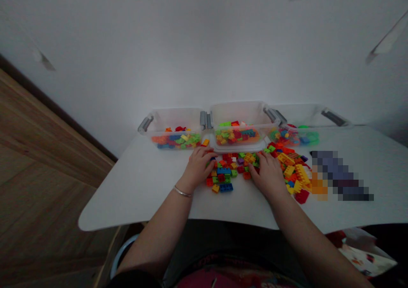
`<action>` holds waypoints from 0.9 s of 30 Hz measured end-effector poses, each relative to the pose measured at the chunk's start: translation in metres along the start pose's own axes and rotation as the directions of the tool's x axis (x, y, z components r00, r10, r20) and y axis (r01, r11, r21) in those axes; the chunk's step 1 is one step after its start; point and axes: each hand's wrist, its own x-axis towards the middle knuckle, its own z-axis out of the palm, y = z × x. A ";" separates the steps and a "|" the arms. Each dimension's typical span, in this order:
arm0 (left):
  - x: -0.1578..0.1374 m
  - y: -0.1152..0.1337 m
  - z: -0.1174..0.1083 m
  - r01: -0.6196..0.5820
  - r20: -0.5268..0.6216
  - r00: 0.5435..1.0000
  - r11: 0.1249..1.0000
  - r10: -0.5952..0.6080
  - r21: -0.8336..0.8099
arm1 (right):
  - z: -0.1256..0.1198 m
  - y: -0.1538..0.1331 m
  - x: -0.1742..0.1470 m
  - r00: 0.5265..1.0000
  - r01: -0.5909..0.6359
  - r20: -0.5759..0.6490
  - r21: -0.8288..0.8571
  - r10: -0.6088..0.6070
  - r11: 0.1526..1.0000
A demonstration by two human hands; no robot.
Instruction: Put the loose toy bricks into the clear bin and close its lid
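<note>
Loose toy bricks [224, 170] are scattered on the white desk [143, 194], some between the left hand [199, 167] and the right hand [269, 171], others beyond the right. Each grip is loosely curved at the bricks; whether any is pinched cannot be told. Similar pieces are held in three clear bins [237, 114] set behind, by the wall [178, 46].

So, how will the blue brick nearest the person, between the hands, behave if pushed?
The blue brick probably slides rather than rolls, given its boxy sides. It looks like moulded plastic, so likely stiff. Small compared with the left hand, so presumably light.
</note>
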 end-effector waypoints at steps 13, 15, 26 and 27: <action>0.000 -0.004 0.014 0.125 0.016 0.992 0.992 -0.126 0.011 | 0.005 -0.020 0.006 0.995 0.079 0.034 0.284 -0.092 0.956; 0.001 -0.004 0.013 0.128 0.016 0.992 0.992 -0.129 0.010 | -0.003 -0.016 0.010 0.997 0.080 -0.007 0.310 -0.081 0.947; 0.000 -0.012 0.015 0.216 -0.031 0.976 0.973 -0.214 0.085 | -0.026 0.007 -0.001 0.988 0.007 0.157 0.005 -0.008 1.000; 0.000 -0.012 0.015 0.222 -0.027 0.975 0.970 -0.220 0.097 | -0.023 0.006 -0.002 0.985 -0.002 0.173 0.014 -0.001 1.000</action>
